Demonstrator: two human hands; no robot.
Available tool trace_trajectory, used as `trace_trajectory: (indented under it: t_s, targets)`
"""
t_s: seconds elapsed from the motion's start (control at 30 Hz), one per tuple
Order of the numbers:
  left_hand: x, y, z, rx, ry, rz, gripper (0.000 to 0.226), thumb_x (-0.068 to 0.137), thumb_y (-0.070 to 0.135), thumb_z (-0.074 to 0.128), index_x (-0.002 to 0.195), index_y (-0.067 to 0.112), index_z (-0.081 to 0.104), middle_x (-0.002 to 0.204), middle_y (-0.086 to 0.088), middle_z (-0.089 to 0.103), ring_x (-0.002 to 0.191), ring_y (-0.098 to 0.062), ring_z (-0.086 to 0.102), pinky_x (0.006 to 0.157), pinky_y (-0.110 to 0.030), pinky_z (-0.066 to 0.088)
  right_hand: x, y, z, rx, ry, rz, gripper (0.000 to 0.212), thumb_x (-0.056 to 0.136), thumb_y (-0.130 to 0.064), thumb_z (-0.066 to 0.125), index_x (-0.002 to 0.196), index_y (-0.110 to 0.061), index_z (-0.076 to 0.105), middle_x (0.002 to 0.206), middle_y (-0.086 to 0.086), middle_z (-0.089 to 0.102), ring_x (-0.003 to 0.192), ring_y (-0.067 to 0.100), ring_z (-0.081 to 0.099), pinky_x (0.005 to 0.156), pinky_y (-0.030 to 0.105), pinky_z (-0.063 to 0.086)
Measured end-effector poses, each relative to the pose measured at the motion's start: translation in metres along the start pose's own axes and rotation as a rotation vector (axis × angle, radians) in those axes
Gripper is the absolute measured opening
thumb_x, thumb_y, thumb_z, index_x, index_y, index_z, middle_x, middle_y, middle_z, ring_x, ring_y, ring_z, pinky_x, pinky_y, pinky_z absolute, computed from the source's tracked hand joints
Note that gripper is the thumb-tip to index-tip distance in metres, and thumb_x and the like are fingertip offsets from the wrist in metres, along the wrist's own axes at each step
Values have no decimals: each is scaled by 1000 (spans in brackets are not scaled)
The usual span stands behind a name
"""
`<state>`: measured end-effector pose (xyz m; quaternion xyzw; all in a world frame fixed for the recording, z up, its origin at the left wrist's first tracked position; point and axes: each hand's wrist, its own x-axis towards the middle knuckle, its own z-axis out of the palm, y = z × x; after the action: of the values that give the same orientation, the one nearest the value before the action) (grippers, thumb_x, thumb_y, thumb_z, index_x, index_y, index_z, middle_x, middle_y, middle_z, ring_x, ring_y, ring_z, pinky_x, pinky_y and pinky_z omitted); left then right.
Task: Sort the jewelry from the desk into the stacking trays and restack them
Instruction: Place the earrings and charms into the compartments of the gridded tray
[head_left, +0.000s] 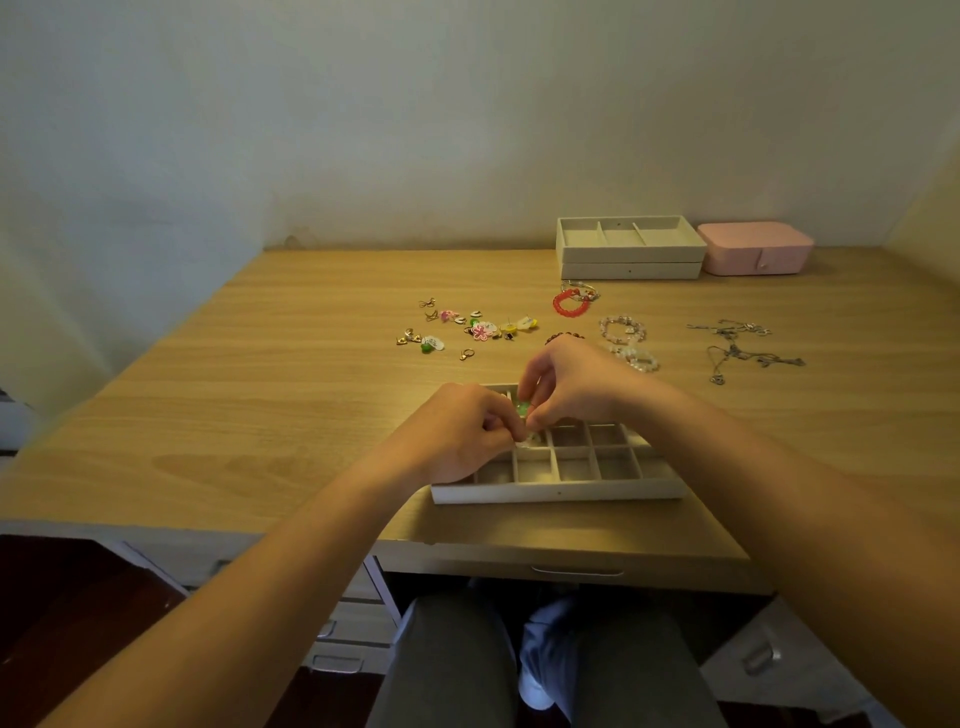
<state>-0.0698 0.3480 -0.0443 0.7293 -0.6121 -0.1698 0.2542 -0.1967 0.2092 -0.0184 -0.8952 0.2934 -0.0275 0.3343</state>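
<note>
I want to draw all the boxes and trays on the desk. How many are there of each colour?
Pale grey trays: 3 (gridded tray in front, top tray stacked on bottom tray at the back)
Pink box: 1
Total: 4

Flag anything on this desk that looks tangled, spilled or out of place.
The silver necklaces lie tangled together at the right of the desk; earrings and bracelets sit loose and unsorted mid-desk. Nothing looks damaged.
</note>
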Motion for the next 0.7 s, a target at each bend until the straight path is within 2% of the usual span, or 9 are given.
trace_trajectory:
  t_s: [0.07,0.23,0.33,0.47,0.7]
  targets:
    - [2,0,1,5,17,-6,18,90,18,63,88,27,78,76,-2,70,62,-14,55,58,-23,39,-1,-1,1,-24,23,-13,29,71,-8,91,81,-25,70,72,-7,74,71,8,73,76,31,60]
    - [2,0,2,10,13,-2,20,89,16,62,92,26,79,72,3,68,55,-4,49,54,-18,36,-1,0,6,-136,78,-25,31,69,-14,93,94,-18,75,79,-6,74,74,7,71,72,28,60]
    - [1,1,2,40,3,2,20,90,17,61,94,27,78,76,4,69,59,-6,51,58,-24,41,-2,0,5,-134,63,-39,30,70,-16,93,93,-20,75,78,-7,74,74,7,72,74,28,60]
    - [2,0,1,-5,23,-9,21,90,15,62,90,27,79,68,9,64,55,1,51,52,-14,35,-3,4,-1,-70,13,-60,22,78,-13,87,96,-18,78,83,-7,78,77,2,73,80,27,61]
    - [4,0,-1,-15,52,-26,21,89,14,63,89,26,79,74,15,64,59,14,52,52,-9,33,-6,9,-7,-16,-1,-82,16,86,-9,78,99,-19,79,86,-7,78,83,4,74,85,30,61]
